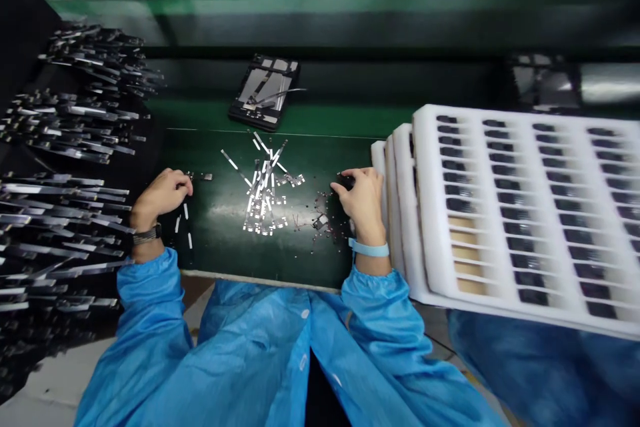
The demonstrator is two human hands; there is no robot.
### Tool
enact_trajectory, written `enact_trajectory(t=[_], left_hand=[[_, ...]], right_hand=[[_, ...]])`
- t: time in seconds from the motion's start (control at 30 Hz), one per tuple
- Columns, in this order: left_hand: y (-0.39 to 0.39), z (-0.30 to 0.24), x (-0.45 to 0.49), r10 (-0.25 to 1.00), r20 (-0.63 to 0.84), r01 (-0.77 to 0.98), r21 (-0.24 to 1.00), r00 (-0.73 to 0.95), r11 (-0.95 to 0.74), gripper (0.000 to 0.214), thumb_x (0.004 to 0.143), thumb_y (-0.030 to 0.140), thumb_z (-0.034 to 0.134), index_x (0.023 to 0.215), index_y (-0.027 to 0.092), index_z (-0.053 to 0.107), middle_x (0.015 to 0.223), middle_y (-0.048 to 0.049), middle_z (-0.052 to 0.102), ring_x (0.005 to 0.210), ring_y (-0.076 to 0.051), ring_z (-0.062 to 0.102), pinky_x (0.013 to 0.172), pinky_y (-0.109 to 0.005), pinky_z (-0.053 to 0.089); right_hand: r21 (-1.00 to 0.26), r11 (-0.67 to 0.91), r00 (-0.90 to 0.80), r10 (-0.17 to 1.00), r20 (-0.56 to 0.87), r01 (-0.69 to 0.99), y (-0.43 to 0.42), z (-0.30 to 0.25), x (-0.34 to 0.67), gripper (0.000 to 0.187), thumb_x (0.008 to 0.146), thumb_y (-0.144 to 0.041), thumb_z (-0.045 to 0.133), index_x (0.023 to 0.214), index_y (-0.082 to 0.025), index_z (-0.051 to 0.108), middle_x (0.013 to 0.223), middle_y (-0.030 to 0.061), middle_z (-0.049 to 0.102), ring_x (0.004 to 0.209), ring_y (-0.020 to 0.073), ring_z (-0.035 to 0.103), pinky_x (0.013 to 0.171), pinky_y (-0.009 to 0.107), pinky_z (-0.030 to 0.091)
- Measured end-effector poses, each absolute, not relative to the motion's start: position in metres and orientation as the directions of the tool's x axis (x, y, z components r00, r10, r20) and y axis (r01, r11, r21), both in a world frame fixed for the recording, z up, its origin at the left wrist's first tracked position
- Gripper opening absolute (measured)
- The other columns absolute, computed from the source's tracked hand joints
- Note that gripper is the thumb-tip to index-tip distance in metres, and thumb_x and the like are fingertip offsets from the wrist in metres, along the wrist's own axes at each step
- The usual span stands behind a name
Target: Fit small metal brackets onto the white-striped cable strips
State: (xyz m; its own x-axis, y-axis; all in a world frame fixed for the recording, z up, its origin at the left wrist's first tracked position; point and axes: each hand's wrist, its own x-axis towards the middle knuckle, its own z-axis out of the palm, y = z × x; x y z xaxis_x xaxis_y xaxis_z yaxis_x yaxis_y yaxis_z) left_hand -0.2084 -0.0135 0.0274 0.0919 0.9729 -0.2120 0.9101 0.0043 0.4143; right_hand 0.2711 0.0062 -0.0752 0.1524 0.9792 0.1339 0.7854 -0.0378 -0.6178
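My left hand [161,195] rests on the dark green mat [225,247] at the left, fingers curled in a pinch by a small dark part [206,177]. My right hand [361,200] is at the mat's right edge, fingers closed on a small black part [346,180]. Between my hands lies a heap of thin silvery strips [263,193], with tiny dark bits [320,220] scattered near my right hand. Both arms wear blue sleeves; a dark watch is on the left wrist, a light blue band on the right.
A stack of white foam trays [525,213] with rows of slots, many holding dark parts, fills the right. Piles of dark flat pieces [65,200] cover the left. A black tray [265,92] with metal plates sits beyond the mat. A raised green shelf [320,13] runs behind.
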Motion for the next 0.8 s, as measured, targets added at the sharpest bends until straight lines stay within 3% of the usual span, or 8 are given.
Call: enact_trajectory(t=[0.1, 0.23, 0.37, 0.47, 0.63, 0.8], left_hand=[[-0.016, 0.032, -0.206, 0.993, -0.114, 0.952, 0.307, 0.033, 0.004, 0.02, 0.073, 0.021, 0.055, 0.071, 0.025, 0.075, 0.101, -0.0114, 0.078, 0.108, -0.037, 0.063, 0.107, -0.056, 0.05], [-0.03, 0.043, -0.173, 0.998, 0.061, 0.957, 0.288, 0.009, -0.026, 0.024, 0.087, 0.021, 0.052, 0.092, 0.023, 0.076, 0.112, -0.0134, 0.076, 0.116, -0.037, 0.062, 0.108, -0.055, 0.051], [-0.052, 0.046, -0.108, 0.981, 0.01, 0.909, 0.375, 0.195, -0.185, 0.02, 0.1, 0.028, 0.054, 0.102, 0.023, 0.073, 0.111, -0.0094, 0.075, 0.113, -0.031, 0.065, 0.11, -0.049, 0.052], [-0.065, 0.034, -0.069, 0.972, -0.069, 0.901, 0.397, 0.223, -0.178, 0.014, 0.1, 0.03, 0.063, 0.108, 0.022, 0.071, 0.111, -0.0089, 0.073, 0.111, -0.031, 0.066, 0.104, -0.047, 0.053], [-0.061, 0.001, -0.05, 1.0, -0.006, 0.903, 0.428, -0.013, 0.014, 0.018, 0.097, 0.03, 0.072, 0.112, 0.021, 0.07, 0.113, -0.0147, 0.07, 0.116, -0.038, 0.064, 0.1, -0.05, 0.052], [-0.045, -0.02, -0.043, 0.992, 0.04, 0.863, 0.499, -0.119, 0.083, 0.016, 0.09, 0.024, 0.08, 0.094, 0.022, 0.065, 0.11, -0.0131, 0.068, 0.114, -0.036, 0.062, 0.101, -0.05, 0.051]], right_hand=[[-0.637, -0.069, 0.189, 0.974, 0.122, 0.768, 0.005, -0.077, 0.277, 0.034, 0.085, -0.023, 0.073, 0.118, -0.016, 0.073, 0.12, 0.0174, 0.062, 0.114, 0.0365, 0.057, 0.107, 0.054, 0.047], [-0.638, -0.135, 0.23, 0.971, 0.068, 0.758, 0.009, -0.078, 0.278, 0.024, 0.081, -0.019, 0.071, 0.105, -0.017, 0.073, 0.101, 0.0136, 0.065, 0.099, 0.0336, 0.061, 0.099, 0.052, 0.049], [-0.694, -0.146, 0.202, 0.979, -0.002, 0.705, 0.012, -0.074, 0.275, 0.018, 0.079, -0.025, 0.075, 0.095, -0.019, 0.072, 0.086, 0.0077, 0.065, 0.083, 0.0278, 0.061, 0.085, 0.044, 0.05], [-0.746, -0.16, 0.222, 0.975, -0.017, 0.646, 0.012, -0.071, 0.273, 0.018, 0.08, -0.027, 0.074, 0.095, -0.019, 0.07, 0.078, 0.0039, 0.064, 0.073, 0.0243, 0.06, 0.075, 0.039, 0.049], [-0.777, -0.129, 0.311, 0.946, 0.09, 0.617, 0.01, -0.065, 0.271, 0.016, 0.085, -0.027, 0.064, 0.098, -0.019, 0.07, 0.082, 0.0077, 0.071, 0.077, 0.0265, 0.066, 0.075, 0.04, 0.05], [-0.84, 0.004, 0.246, 0.955, 0.163, 0.543, 0.006, -0.054, 0.262, 0.019, 0.095, -0.037, 0.06, 0.098, -0.021, 0.069, 0.078, 0.0052, 0.072, 0.073, 0.0245, 0.068, 0.072, 0.038, 0.053]])
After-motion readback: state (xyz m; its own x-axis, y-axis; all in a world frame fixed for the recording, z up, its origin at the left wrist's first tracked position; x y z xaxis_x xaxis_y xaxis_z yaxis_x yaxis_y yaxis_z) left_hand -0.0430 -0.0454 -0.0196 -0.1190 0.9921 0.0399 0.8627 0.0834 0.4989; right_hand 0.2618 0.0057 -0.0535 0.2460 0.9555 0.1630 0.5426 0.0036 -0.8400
